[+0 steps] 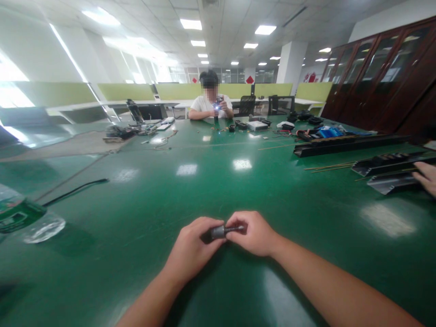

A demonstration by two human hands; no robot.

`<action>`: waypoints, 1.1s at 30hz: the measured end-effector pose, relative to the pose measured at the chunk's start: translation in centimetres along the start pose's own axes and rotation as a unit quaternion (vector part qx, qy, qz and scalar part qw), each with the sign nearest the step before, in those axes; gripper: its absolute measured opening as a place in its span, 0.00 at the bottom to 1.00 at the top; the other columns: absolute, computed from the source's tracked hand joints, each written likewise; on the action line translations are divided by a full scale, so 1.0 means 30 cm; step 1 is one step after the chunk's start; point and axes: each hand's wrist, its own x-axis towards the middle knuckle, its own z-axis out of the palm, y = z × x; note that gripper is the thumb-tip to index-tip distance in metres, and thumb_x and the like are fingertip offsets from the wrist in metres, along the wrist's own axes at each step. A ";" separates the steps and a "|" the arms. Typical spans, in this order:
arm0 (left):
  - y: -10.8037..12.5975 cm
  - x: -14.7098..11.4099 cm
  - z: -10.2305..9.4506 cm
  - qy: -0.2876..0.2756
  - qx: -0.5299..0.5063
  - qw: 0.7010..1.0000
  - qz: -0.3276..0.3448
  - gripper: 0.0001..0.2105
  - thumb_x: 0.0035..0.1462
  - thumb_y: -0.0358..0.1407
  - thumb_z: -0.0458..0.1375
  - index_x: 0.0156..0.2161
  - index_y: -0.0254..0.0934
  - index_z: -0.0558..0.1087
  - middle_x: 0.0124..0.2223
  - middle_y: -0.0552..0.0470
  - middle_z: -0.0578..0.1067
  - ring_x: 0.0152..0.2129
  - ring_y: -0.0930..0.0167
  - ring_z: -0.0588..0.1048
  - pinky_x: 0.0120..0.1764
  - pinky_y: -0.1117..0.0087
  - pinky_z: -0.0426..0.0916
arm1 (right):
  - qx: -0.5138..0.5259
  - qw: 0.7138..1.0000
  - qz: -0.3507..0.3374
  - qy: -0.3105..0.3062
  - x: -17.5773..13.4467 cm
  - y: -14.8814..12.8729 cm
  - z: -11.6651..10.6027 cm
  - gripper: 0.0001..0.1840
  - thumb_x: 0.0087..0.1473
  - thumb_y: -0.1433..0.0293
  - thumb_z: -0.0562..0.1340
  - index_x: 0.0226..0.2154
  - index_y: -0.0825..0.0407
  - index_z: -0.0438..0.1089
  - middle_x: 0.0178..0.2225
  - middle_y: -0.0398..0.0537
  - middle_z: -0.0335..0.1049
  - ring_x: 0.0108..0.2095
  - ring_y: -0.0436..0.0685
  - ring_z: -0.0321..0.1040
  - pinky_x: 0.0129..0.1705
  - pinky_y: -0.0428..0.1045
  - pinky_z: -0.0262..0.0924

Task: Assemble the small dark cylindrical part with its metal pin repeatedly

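Close in front of me, over the green table (153, 195), my two hands meet at a small grey metal cylinder with a thin shaft (218, 232). My left hand (192, 243) is closed round the cylinder's body, thumb and fingers on either side. From the right, my right hand (254, 234) pinches the slim shaft that sticks out of it. The piece lies roughly level, its shaft towards the right. Its exact kind is too small to make out, and my fingers cover parts of it.
A plastic bottle (41, 227) lies at the left near a black cable (76, 190). Black metal channels (350, 144) and thin rods lie at the right, where another person's hand (427, 177) reaches in. Across the table a person (199, 105) holds a lit device.
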 end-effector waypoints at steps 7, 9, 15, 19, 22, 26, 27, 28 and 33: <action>0.007 0.001 -0.007 0.001 0.005 1.000 0.006 0.10 0.55 0.37 0.64 0.43 0.43 0.77 0.41 0.52 0.79 0.37 0.68 0.77 0.42 0.69 0.72 | 0.020 1.000 0.005 -0.003 0.002 0.003 -0.003 0.05 0.49 0.73 0.65 0.32 0.53 0.76 0.31 0.45 0.76 0.31 0.53 0.71 0.36 0.46 0.64; 0.006 0.000 -0.008 0.002 0.004 1.000 0.005 0.10 0.55 0.37 0.64 0.43 0.43 0.77 0.41 0.53 0.78 0.38 0.68 0.77 0.43 0.69 0.71 | 0.021 1.000 0.010 -0.005 0.002 0.004 -0.003 0.05 0.49 0.73 0.65 0.33 0.53 0.76 0.32 0.45 0.76 0.32 0.53 0.71 0.36 0.46 0.64; 0.002 0.000 -0.007 0.001 0.005 1.000 0.000 0.10 0.55 0.37 0.65 0.44 0.46 0.77 0.41 0.56 0.78 0.38 0.71 0.76 0.43 0.71 0.70 | 0.028 1.000 0.012 -0.002 0.002 0.006 -0.001 0.05 0.50 0.73 0.65 0.33 0.53 0.77 0.32 0.46 0.77 0.31 0.53 0.71 0.36 0.46 0.64; -0.002 0.003 -0.004 0.002 0.005 1.000 0.001 0.10 0.55 0.36 0.65 0.44 0.46 0.77 0.41 0.56 0.78 0.38 0.70 0.76 0.43 0.71 0.70 | 0.033 0.999 0.013 0.004 0.001 0.006 0.002 0.05 0.49 0.73 0.65 0.32 0.54 0.77 0.31 0.46 0.76 0.31 0.53 0.71 0.35 0.46 0.64; -0.009 0.005 -0.003 0.002 0.008 1.000 0.002 0.11 0.55 0.36 0.65 0.44 0.46 0.77 0.42 0.56 0.78 0.39 0.70 0.76 0.43 0.71 0.70 | 0.035 0.999 0.015 0.008 -0.001 0.002 0.002 0.05 0.49 0.73 0.66 0.32 0.54 0.77 0.30 0.45 0.76 0.30 0.53 0.71 0.35 0.46 0.64; -0.014 0.002 -0.005 0.003 0.011 1.000 0.001 0.11 0.54 0.36 0.65 0.44 0.46 0.76 0.42 0.56 0.78 0.38 0.70 0.76 0.43 0.71 0.70 | 0.036 0.999 0.015 0.012 0.000 -0.002 0.000 0.04 0.49 0.73 0.66 0.31 0.54 0.77 0.30 0.45 0.76 0.30 0.53 0.71 0.34 0.46 0.64; -0.014 0.001 -0.006 0.004 0.012 1.000 0.001 0.11 0.54 0.35 0.65 0.44 0.46 0.76 0.42 0.56 0.78 0.38 0.70 0.76 0.43 0.71 0.70 | 0.037 0.999 0.015 0.012 0.000 -0.001 0.000 0.04 0.49 0.72 0.66 0.31 0.53 0.77 0.30 0.45 0.76 0.30 0.53 0.71 0.34 0.46 0.64; -0.013 0.000 -0.007 0.006 0.013 1.000 0.002 0.11 0.54 0.35 0.65 0.44 0.46 0.76 0.42 0.56 0.78 0.38 0.70 0.76 0.44 0.71 0.70 | 0.036 0.999 0.016 0.012 0.000 -0.001 0.000 0.04 0.49 0.72 0.66 0.31 0.53 0.77 0.30 0.45 0.76 0.30 0.53 0.71 0.34 0.46 0.64; -0.012 -0.001 -0.008 0.009 0.012 1.000 0.003 0.11 0.54 0.35 0.65 0.43 0.45 0.77 0.41 0.56 0.78 0.38 0.70 0.76 0.43 0.71 0.70 | 0.038 0.999 0.017 0.011 0.000 0.005 0.002 0.05 0.49 0.72 0.66 0.32 0.53 0.77 0.30 0.46 0.76 0.30 0.53 0.71 0.34 0.46 0.64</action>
